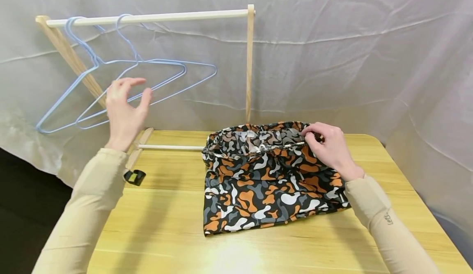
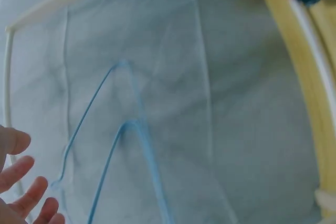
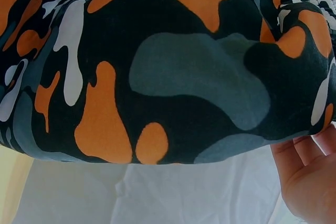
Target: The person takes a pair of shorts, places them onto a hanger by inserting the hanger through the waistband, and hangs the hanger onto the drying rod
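R hand point(image 1: 330, 147) pinches shorts point(image 1: 269, 175); L hand point(image 1: 125, 110) by hangers point(image 1: 122, 89).

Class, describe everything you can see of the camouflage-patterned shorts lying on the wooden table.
The camouflage-patterned shorts look like thin woven fabric printed with black, orange, grey and white blotches. They lie flat on the light wooden table, gathered elastic waistband towards the back, hems towards the viewer. The waistband gapes open slightly, showing a small label inside. The right hand pinches the waistband's right end; the left hand is raised away by the pale blue wire hangers.
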